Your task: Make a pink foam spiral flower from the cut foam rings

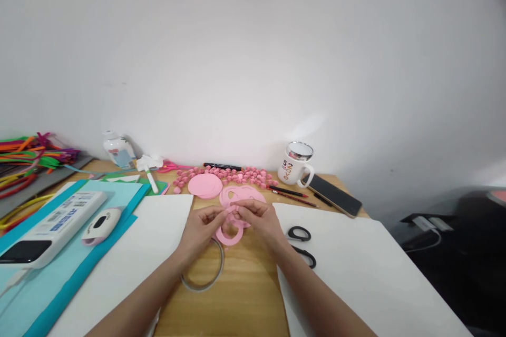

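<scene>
Pink ring (230,240) btwn L-grip (202,225), R-grip (261,220)

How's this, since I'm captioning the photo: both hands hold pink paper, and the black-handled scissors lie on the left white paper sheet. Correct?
Almost: the black-handled scissors lie on the right white paper sheet, not the left, as the head view shows. The left hand and right hand do hold pink paper.
</scene>
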The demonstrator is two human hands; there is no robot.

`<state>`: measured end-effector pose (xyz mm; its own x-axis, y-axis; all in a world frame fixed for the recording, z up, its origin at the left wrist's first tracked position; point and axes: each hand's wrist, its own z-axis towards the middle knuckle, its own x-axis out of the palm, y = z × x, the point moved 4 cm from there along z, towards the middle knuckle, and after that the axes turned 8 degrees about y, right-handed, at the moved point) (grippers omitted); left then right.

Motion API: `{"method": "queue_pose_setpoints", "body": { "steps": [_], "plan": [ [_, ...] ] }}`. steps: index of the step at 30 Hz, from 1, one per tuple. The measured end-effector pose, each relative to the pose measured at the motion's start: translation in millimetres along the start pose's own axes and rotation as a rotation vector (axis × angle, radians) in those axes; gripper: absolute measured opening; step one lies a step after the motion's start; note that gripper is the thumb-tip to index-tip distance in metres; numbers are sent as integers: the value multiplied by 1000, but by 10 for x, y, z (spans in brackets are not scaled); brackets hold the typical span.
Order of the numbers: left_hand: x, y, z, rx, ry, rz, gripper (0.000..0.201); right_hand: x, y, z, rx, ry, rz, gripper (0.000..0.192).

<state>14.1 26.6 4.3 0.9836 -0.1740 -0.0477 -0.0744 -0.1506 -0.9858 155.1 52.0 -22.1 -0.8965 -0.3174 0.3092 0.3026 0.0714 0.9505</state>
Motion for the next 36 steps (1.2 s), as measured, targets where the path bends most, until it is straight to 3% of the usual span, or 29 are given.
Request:
{"method": "queue_pose_setpoints", "body": {
  "steps": [11, 26, 36],
  "plan": [
    [-7, 13, 9, 30, 0, 32, 22, -18, 19, -15, 4, -55, -16, 23],
    [-31, 102, 45, -4, 12, 29, 29, -11, 19, -1, -9, -35, -33, 23],
    [-21, 38, 15, -33, 2, -21, 36, 0, 25, -13, -11, -14, -33, 25]
  ]
}}
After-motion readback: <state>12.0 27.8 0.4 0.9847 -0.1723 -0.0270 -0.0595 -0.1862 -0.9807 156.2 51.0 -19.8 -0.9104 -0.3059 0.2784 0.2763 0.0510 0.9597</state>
